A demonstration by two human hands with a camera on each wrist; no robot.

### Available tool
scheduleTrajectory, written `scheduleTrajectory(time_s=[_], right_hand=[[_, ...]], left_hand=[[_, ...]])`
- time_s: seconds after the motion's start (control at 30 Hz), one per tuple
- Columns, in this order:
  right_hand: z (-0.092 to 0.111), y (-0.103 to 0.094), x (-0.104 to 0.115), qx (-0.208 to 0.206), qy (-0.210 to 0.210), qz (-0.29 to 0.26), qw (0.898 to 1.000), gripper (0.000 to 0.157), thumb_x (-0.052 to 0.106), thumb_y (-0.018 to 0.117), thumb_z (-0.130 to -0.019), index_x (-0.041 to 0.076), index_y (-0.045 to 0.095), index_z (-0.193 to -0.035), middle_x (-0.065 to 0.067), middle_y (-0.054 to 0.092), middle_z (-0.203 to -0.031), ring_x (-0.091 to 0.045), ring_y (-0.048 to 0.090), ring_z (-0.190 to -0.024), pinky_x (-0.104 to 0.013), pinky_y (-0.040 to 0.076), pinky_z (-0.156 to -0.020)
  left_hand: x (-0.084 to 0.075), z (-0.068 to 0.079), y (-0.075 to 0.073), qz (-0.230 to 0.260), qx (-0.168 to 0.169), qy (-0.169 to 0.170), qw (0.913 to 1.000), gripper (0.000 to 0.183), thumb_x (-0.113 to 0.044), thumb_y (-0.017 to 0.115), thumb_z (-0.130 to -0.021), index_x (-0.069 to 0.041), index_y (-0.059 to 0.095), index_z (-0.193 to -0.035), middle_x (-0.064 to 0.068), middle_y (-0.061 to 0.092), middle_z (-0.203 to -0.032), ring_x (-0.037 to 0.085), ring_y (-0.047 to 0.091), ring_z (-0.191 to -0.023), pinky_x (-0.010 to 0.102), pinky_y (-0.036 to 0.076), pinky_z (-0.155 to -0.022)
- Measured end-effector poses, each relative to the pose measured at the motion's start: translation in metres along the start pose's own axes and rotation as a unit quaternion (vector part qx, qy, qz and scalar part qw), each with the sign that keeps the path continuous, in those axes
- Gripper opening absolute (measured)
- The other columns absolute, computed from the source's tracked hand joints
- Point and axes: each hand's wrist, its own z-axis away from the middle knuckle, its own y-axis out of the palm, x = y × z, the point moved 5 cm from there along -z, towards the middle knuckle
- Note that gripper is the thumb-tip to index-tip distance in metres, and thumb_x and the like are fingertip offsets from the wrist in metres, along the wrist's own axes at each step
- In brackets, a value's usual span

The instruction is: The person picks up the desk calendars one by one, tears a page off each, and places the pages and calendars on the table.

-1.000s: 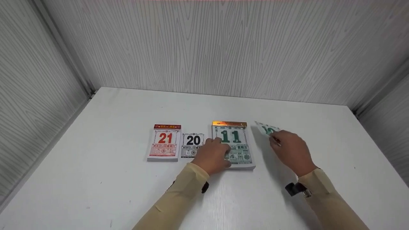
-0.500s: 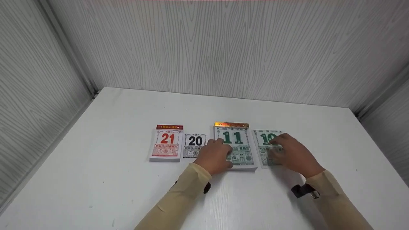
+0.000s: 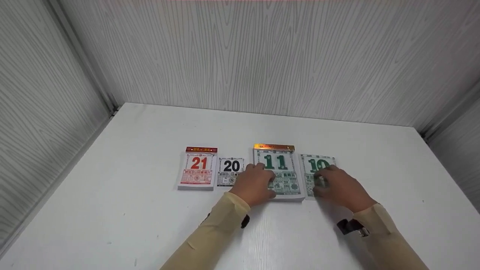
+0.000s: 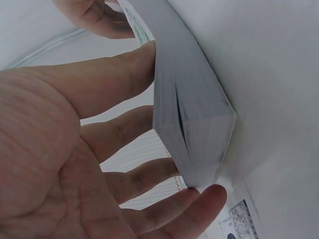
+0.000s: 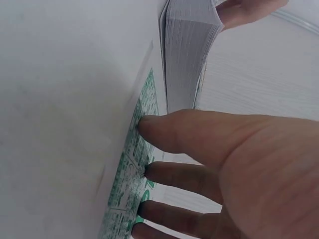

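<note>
A thick tear-off calendar pad [image 3: 278, 171] showing a green 11 lies mid-table. My left hand [image 3: 255, 184] rests on its lower left part with fingers spread flat; the left wrist view shows those fingers [image 4: 114, 129] lying against the pad's paper block [image 4: 187, 109]. A loose torn sheet [image 3: 317, 165] with a green 10 lies flat just right of the pad. My right hand [image 3: 337, 185] presses straight fingers [image 5: 184, 132] down on that sheet [image 5: 137, 184], covering its lower half.
A smaller calendar pad [image 3: 198, 168] showing a red 21 lies to the left, with a loose sheet [image 3: 230, 170] marked 20 beside it. All sit on a white table [image 3: 131, 225] enclosed by grey wood-grain walls [image 3: 262, 56].
My right hand brought the 10 sheet down from the air and laid it flat beside the pad, then slid back onto its lower half. The left hand stayed on the pad.
</note>
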Motion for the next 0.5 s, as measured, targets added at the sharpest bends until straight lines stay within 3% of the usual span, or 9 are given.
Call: scheduleTrajectory(time_s=[0.37, 0.5], right_hand=[[-0.0013, 0.0003, -0.0031, -0.015, 0.007, 0.008, 1.000, 0.038, 0.023, 0.077, -0.091, 0.001, 0.070, -0.122, -0.017, 0.064, -0.113, -0.033, 0.064, -0.099, -0.055, 0.054, -0.085], [-0.0027, -0.0043, -0.0034, -0.019, 0.003, 0.005, 1.000, 0.040, 0.024, 0.077, -0.092, 0.001, 0.070, -0.123, -0.018, 0.064, -0.115, -0.032, 0.063, -0.099, -0.055, 0.054, -0.085]], left_hand=[[0.0028, -0.0011, 0.0021, -0.002, 0.007, -0.004, 1.0000, 0.046, -0.031, 0.081, -0.088, -0.011, 0.071, -0.128, 0.011, 0.062, -0.128, 0.031, 0.057, -0.119, 0.046, 0.053, -0.094], [0.0037, -0.0010, -0.0041, 0.025, 0.015, -0.007, 0.9995, 0.055, -0.029, 0.081, -0.087, -0.009, 0.066, -0.136, 0.013, 0.061, -0.132, 0.031, 0.059, -0.120, 0.046, 0.052, -0.098]])
